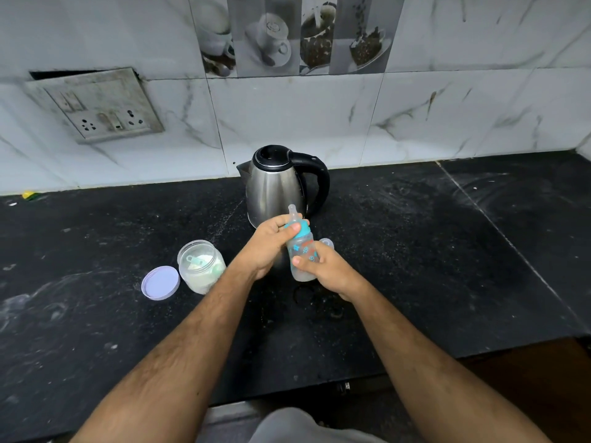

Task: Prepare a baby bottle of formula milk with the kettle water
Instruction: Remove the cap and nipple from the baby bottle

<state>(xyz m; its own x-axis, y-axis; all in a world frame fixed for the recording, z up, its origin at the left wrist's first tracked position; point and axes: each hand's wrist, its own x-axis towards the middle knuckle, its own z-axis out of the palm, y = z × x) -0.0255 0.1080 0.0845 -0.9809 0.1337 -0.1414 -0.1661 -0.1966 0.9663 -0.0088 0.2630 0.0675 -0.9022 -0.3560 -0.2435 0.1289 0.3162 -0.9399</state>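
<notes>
I hold a small clear baby bottle (302,251) with blue and orange prints, tilted, above the black counter. My right hand (326,270) grips its lower body. My left hand (271,244) wraps the teal collar (302,232) under the clear teat (292,212). A steel kettle (275,183) with a black lid and handle stands just behind the bottle. To the left sits an open jar of white formula powder (201,266) with a scoop inside, and its lilac lid (160,282) lies beside it.
A clear bottle cap (327,243) lies on the black counter (431,251) behind my right hand. A wall socket plate (96,105) hangs on the marble tiles at the back left. The counter's front edge runs below my forearms.
</notes>
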